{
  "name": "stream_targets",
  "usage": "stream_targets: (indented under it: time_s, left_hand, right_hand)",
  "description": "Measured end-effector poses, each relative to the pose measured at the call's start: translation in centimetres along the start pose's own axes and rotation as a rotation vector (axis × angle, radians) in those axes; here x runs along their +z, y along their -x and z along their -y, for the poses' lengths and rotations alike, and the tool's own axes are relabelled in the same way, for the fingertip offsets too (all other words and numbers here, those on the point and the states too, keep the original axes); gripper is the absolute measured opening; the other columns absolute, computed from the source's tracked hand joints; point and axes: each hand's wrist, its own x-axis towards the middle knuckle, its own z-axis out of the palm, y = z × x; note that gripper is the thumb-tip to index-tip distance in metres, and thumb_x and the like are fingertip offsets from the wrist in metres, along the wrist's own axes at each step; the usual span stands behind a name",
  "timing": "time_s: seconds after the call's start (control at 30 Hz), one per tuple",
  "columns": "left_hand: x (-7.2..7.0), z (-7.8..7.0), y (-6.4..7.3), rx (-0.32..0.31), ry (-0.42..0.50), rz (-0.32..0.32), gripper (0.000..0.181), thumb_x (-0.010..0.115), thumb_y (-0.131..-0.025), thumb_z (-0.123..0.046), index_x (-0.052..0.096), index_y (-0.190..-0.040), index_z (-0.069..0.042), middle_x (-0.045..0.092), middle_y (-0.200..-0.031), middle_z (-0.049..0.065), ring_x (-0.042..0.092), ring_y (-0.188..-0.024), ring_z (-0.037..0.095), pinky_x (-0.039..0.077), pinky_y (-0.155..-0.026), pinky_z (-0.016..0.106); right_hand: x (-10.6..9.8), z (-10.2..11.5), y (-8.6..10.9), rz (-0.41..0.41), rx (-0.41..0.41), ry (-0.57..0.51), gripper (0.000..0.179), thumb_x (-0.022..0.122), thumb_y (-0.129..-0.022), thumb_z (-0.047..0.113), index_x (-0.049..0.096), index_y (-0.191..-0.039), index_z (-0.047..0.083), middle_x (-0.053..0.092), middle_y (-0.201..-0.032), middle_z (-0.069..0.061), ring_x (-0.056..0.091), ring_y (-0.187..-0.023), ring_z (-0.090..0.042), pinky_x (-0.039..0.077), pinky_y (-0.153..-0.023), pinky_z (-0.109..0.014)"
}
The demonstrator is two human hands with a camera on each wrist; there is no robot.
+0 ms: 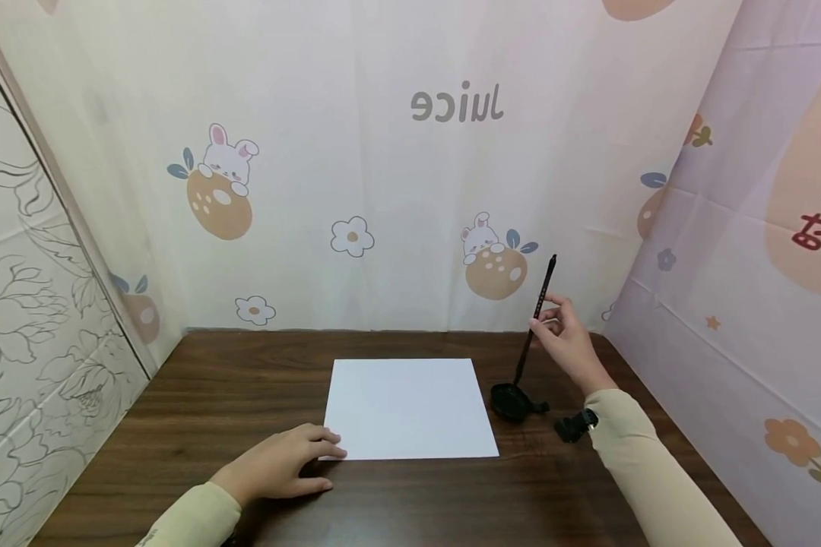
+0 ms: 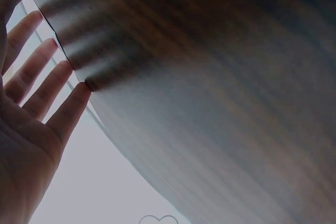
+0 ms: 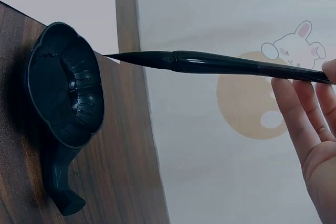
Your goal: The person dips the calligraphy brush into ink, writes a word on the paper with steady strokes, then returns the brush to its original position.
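Between thumb and fingers, my right hand (image 1: 566, 343) pinches the upper shaft of a black calligraphy brush (image 3: 215, 63). Its pointed dark tip is right by the rim of a black flower-shaped ink dish (image 3: 86, 85), whose stubby curved handle shows in the right wrist view. Dark liquid lies in the dish. A white sheet of paper (image 1: 410, 410) lies flat left of the dish. At the sheet's near left corner, my left hand (image 1: 280, 463) rests with spread, extended fingers, the fingertips at the paper's edge.
A dark wood-grain table (image 1: 246, 380) carries everything. Behind it hangs a pale curtain (image 1: 301, 152) printed with rabbits, fruit and flowers, and another printed sheet (image 1: 739, 319) closes the right side. A black wrist camera (image 1: 575, 427) sits on the right wrist.
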Motion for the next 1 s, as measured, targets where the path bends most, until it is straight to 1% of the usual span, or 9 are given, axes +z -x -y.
stream_targets:
  time_s: [0.17,0.23,0.37,0.53,0.6,0.7,0.77,0.87,1.0]
  left_hand:
    - [0.0,0.0,0.0,-0.008,0.002,0.008,0.036,0.076,-0.090,-0.036,0.070,-0.122,-0.018,0.062,-0.126,0.003,0.060,-0.116,0.021,0.054,-0.092,0.039]
    - [0.0,0.0,0.0,-0.008,0.003,0.006,0.037,0.076,-0.090,-0.035,0.070,-0.122,-0.018,0.062,-0.126,0.003,0.060,-0.116,0.021,0.053,-0.092,0.039]
    - [0.0,0.0,0.0,0.002,0.003,-0.003,0.037,0.077,-0.090,-0.035,0.071,-0.121,-0.018,0.063,-0.125,0.004,0.060,-0.115,0.021,0.054,-0.092,0.039]
    - [0.0,0.0,0.0,0.006,0.006,-0.006,0.037,0.077,-0.089,-0.035,0.071,-0.121,-0.017,0.063,-0.124,0.003,0.061,-0.114,0.021,0.054,-0.092,0.039]
    - [-0.1,0.0,0.0,0.002,0.007,-0.003,0.037,0.077,-0.089,-0.035,0.071,-0.121,-0.017,0.063,-0.124,0.003,0.061,-0.115,0.021,0.054,-0.092,0.039]
    - [-0.2,-0.1,-0.1,-0.005,0.006,0.003,0.036,0.077,-0.089,-0.034,0.071,-0.121,-0.018,0.063,-0.125,0.003,0.060,-0.115,0.021,0.054,-0.092,0.039]
    - [-0.2,-0.1,0.0,-0.007,0.006,0.005,0.036,0.077,-0.089,-0.034,0.071,-0.121,-0.018,0.063,-0.125,0.003,0.060,-0.115,0.021,0.054,-0.092,0.039]
    - [-0.2,-0.1,0.0,-0.008,0.004,0.005,0.036,0.077,-0.090,-0.035,0.071,-0.121,-0.018,0.063,-0.125,0.003,0.060,-0.116,0.021,0.054,-0.092,0.039]
    - [-0.1,0.0,0.0,-0.005,0.005,0.003,0.036,0.076,-0.090,-0.035,0.070,-0.121,-0.018,0.062,-0.126,0.003,0.060,-0.116,0.021,0.053,-0.092,0.039]
  right_hand:
    - [0.2,-0.3,0.0,0.002,-0.028,-0.018,0.054,0.059,-0.098,-0.002,0.031,-0.144,-0.007,0.050,-0.103,-0.022,0.061,-0.078,-0.006,0.058,-0.063,-0.024]
    - [0.3,-0.5,0.0,0.007,-0.035,-0.027,0.054,0.059,-0.098,-0.003,0.031,-0.143,-0.008,0.050,-0.103,-0.023,0.062,-0.080,-0.009,0.058,-0.063,-0.025]
    - [0.6,-0.9,0.3,0.017,-0.037,-0.019,0.054,0.059,-0.098,-0.002,0.031,-0.144,-0.007,0.051,-0.103,-0.023,0.064,-0.082,-0.019,0.058,-0.063,-0.026]
    - [0.9,-1.3,0.7,0.014,-0.030,-0.006,0.053,0.060,-0.098,-0.001,0.032,-0.143,-0.005,0.052,-0.102,-0.024,0.066,-0.082,-0.027,0.059,-0.064,-0.026]
    - [1.1,-2.1,0.6,0.011,-0.030,0.000,0.053,0.060,-0.098,0.000,0.033,-0.144,-0.003,0.052,-0.103,-0.023,0.066,-0.081,-0.022,0.059,-0.064,-0.026]
    - [1.3,-2.5,0.7,0.007,-0.032,0.002,0.053,0.060,-0.098,-0.001,0.033,-0.144,-0.002,0.052,-0.102,-0.024,0.064,-0.078,-0.013,0.059,-0.064,-0.027]
    - [1.5,-2.6,0.8,0.008,-0.030,0.007,0.054,0.060,-0.098,0.000,0.033,-0.144,-0.003,0.052,-0.102,-0.023,0.061,-0.076,-0.005,0.059,-0.064,-0.026]
    - [1.6,-2.5,1.0,0.009,-0.030,0.012,0.053,0.060,-0.098,-0.001,0.032,-0.143,-0.006,0.052,-0.102,-0.023,0.060,-0.077,-0.003,0.058,-0.064,-0.025]
    - [1.8,-4.3,0.8,0.004,-0.028,0.007,0.054,0.060,-0.098,0.000,0.032,-0.145,-0.004,0.053,-0.103,-0.024,0.060,-0.078,-0.002,0.058,-0.064,-0.025]
